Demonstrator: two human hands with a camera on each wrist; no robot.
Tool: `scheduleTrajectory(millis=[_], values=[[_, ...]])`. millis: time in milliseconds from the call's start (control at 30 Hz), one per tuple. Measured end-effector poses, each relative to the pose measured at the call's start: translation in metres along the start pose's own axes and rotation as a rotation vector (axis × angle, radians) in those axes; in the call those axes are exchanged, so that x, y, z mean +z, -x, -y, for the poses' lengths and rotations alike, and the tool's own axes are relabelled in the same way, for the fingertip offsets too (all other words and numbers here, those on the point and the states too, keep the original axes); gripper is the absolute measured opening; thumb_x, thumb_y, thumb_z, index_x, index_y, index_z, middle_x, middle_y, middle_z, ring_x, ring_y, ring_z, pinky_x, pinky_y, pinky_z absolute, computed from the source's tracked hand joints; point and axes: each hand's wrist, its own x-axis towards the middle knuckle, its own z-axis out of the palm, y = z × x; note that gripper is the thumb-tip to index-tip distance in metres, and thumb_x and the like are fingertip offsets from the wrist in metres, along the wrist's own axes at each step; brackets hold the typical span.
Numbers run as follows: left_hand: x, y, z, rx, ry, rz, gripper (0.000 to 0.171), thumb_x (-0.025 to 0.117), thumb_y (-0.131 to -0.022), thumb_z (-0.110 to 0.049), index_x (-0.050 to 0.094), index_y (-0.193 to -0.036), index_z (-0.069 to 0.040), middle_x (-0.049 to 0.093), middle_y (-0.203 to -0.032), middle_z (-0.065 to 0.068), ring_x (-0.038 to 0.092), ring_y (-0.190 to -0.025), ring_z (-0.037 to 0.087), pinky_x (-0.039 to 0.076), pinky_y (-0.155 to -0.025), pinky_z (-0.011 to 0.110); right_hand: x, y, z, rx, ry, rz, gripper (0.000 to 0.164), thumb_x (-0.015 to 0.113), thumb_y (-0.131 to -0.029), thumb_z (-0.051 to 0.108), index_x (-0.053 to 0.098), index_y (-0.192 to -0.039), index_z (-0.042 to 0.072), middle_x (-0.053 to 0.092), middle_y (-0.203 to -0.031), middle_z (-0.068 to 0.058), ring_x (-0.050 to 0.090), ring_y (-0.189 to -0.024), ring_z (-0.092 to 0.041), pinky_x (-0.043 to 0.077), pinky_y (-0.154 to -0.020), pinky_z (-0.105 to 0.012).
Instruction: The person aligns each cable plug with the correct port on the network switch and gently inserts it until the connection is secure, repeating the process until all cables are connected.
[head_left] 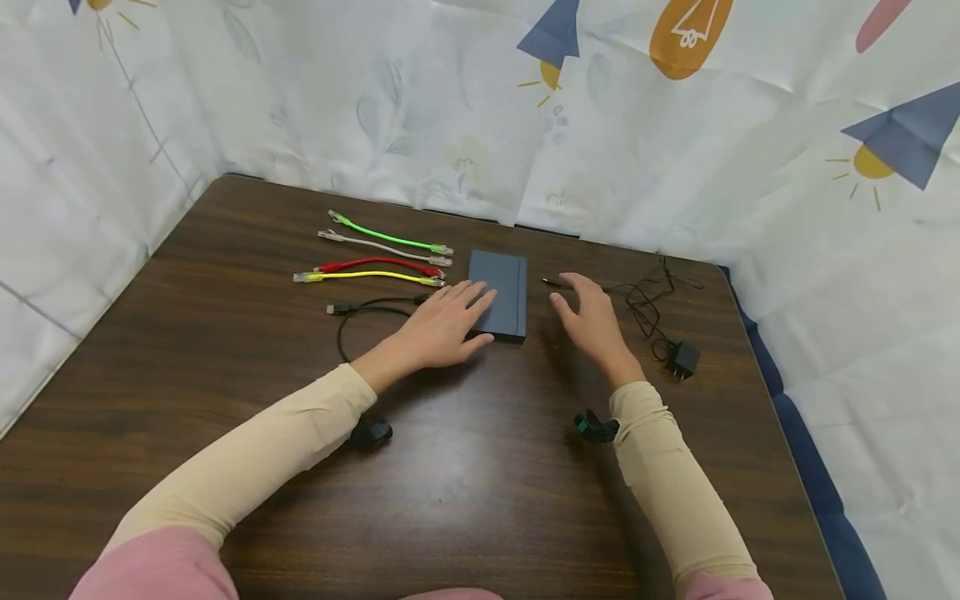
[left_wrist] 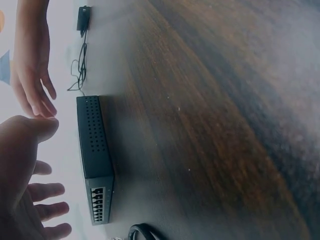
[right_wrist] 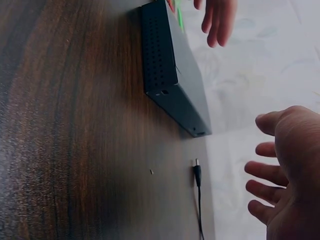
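A dark blue-grey network switch [head_left: 507,279] lies flat on the table, its row of ports [left_wrist: 98,206] showing in the left wrist view. My left hand [head_left: 444,327] hovers over the switch's left side with fingers spread, and the wrist views show space between hand and box. To the right of the switch is my right hand [head_left: 594,323], held above the table with loosely bent fingers and nothing in its grasp. Just beyond its fingertips in the head view lies a black barrel plug [right_wrist: 198,175], whose thin cord leads to a power adapter [head_left: 683,359].
Short network cables lie left of the switch: green [head_left: 390,237], white [head_left: 378,245], red [head_left: 367,264] and yellow [head_left: 360,273]. Nearer, a black cable [head_left: 341,329] loops partly under the left hand. A patterned white curtain [head_left: 465,108] hangs behind the table [head_left: 465,517].
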Motion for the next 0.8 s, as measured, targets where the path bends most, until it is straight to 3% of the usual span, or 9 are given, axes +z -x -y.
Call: scheduleTrajectory(millis=[800], values=[[0.004, -0.016, -0.012, -0.006, -0.024, 0.035, 0.069, 0.045, -0.098, -0.052, 0.03, -0.153, -0.014, 0.031, -0.157, 0.012, 0.03, -0.145, 0.031, 0.027, -0.116, 0.051, 0.005, -0.02, -0.016, 0.031, 0.022, -0.001, 0.042, 0.058, -0.098, 0.022, 0.053, -0.136, 0.005, 0.05, -0.142, -0.016, 0.042, -0.135, -0.036, 0.033, -0.111, -0.053]])
